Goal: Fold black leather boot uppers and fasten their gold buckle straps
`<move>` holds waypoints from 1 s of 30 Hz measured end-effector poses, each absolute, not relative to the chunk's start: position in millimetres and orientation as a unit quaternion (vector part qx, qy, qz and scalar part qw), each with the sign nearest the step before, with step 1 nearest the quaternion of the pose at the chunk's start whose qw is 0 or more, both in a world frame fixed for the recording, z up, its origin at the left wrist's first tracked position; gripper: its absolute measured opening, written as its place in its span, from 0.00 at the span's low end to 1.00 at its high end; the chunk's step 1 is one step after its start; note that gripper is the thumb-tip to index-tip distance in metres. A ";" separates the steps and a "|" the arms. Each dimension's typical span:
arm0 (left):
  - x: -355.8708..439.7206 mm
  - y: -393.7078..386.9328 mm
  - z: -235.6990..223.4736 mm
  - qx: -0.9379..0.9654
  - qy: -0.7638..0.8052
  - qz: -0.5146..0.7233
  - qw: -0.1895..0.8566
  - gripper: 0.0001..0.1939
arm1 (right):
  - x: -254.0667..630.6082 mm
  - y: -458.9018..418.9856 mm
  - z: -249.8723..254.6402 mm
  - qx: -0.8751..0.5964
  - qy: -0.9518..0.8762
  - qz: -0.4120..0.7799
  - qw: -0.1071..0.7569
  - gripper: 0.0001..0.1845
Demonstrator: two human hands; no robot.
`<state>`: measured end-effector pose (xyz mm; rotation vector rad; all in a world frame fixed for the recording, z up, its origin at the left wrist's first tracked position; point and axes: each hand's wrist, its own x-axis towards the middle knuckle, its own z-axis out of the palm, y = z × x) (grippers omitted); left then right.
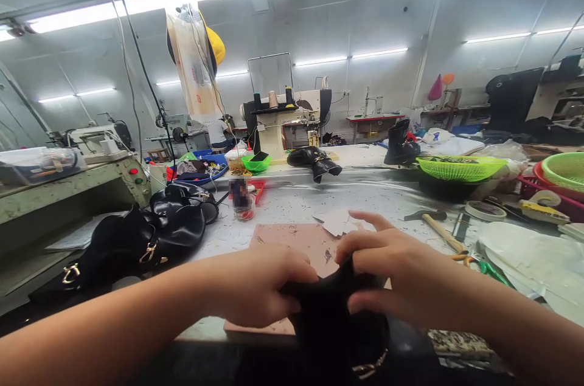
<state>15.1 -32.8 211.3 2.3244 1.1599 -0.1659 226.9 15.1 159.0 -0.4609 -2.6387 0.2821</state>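
Note:
A black boot [340, 328] with a gold-coloured metal trim is held upright close to my body, at the near edge of the table. My left hand [269, 286] pinches the left side of its top edge between thumb and fingers. On the other side, my right hand [376, 261] grips the rim, its thumb on the near face and its index finger raised off it. Behind the boot lies a pinkish board [278, 240] on the tabletop, with white paper scraps [335, 222] at its far edge.
Several black boots with gold buckles [177, 228] lie piled at left. A sewing machine [278, 121] stands behind, with another boot [314, 160] before it. At right are a hammer [442, 233], green-handled scissors [493, 270], a tape roll [486, 211] and a green basket [460, 168].

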 end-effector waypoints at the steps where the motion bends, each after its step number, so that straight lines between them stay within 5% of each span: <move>1: 16.2 -32.0 211.7 0.865 0.421 -0.082 0.261 0.15 | 224.8 13.3 157.8 -0.161 -0.954 0.092 0.234 0.10; 6: 29.7 -31.0 206.9 0.898 0.401 -0.087 0.160 0.08 | 213.2 1.8 147.5 -0.159 -0.942 -0.004 0.295 0.10; 9: 33.9 -32.8 201.7 0.899 0.414 -0.046 0.138 0.03 | 213.9 1.8 145.9 -0.181 -0.951 -0.035 0.248 0.09; 14: 21.3 -34.8 197.2 0.887 0.395 -0.048 0.233 0.05 | 224.9 10.4 154.4 -0.166 -0.980 0.073 0.083 0.05; 24: 12.3 -42.8 184.6 0.849 0.451 -0.034 0.274 0.09 | 223.3 -4.7 154.6 -0.170 -0.971 0.133 0.106 0.04; 30: 3.8 -44.8 172.7 0.833 0.453 -0.024 0.317 0.12 | 217.7 -3.6 143.0 -0.179 -0.973 0.063 0.131 0.07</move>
